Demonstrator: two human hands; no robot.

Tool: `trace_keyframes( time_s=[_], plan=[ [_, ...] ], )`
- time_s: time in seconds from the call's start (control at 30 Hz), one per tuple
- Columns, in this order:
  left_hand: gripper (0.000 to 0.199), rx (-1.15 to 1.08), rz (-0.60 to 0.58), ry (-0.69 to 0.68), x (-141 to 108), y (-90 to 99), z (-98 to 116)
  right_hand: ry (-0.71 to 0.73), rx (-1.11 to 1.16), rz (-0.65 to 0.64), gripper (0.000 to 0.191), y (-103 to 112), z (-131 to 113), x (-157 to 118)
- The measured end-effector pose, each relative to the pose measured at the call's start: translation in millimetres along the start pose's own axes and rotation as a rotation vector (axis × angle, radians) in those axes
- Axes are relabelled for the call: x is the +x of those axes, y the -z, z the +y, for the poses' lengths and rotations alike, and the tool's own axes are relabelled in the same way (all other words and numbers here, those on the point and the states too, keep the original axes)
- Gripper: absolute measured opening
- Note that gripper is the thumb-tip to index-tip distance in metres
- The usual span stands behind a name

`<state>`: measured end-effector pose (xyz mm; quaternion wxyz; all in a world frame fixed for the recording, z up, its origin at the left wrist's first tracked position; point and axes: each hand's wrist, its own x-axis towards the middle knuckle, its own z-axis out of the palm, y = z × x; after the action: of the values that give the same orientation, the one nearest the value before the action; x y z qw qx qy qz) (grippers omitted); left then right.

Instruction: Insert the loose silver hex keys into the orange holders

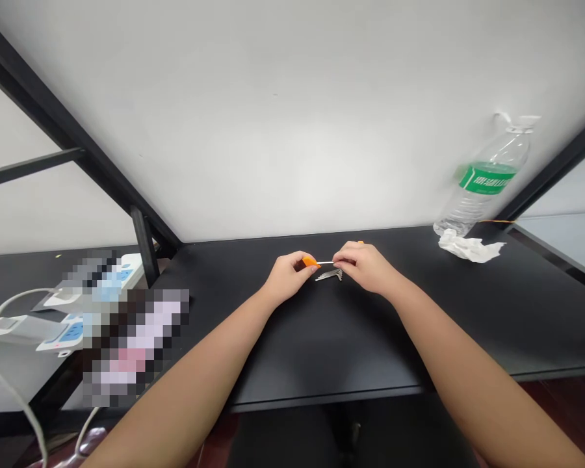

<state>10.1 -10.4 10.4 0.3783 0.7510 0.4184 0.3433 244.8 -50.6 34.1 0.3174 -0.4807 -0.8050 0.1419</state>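
Note:
Above the middle of the black table [292,351], my left hand [288,276] pinches an orange piece [311,262] between thumb and fingers. From that piece a thin pale metal rod [325,262] runs to the right. Its other end is gripped by the closed fingertips of my right hand [363,263]. A bit of orange shows just behind the right hand; what it belongs to is mostly hidden. Several small bent metal keys [331,275] lie side by side on the table, just below the rod and between both hands.
At the back right a clear plastic bottle with a green label [487,177] leans by the wall, with crumpled white tissue [470,247] before it. On the left are white power strips [73,330], a white cable [4,383], a blurred-out object [136,344] and a black metal frame [102,172].

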Motion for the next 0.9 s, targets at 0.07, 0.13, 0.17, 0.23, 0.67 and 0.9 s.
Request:
trace_keyframes(
  time_s=[0.07, 0.13, 0.17, 0.23, 0.67, 0.9],
  plan=[
    [0.013, 0.071, 0.005, -0.070, -1, -0.1, 2, 0.007, -0.010, -0.024, 0.022, 2, 1, 0],
    [0.009, 0.135, -0.009, -0.163, -2, -0.8, 5, -0.003, -0.016, -0.058, 0.023, 4, 1, 0],
    [0.009, 0.163, -0.023, -0.208, -3, -1.4, 6, -0.011, -0.014, -0.078, 0.023, 5, 0, -1],
    [0.012, 0.205, -0.060, -0.273, -4, -3.1, 8, -0.023, 0.001, -0.108, 0.022, 3, -3, -1],
    [0.010, 0.193, 0.009, -0.223, -3, -4.1, 5, -0.066, -0.053, -0.095, 0.014, -8, -3, 0],
    [0.027, 0.120, 0.077, -0.209, 1, -4.1, -2, -0.066, -0.192, -0.329, 0.012, -16, 3, -1]
  ],
)
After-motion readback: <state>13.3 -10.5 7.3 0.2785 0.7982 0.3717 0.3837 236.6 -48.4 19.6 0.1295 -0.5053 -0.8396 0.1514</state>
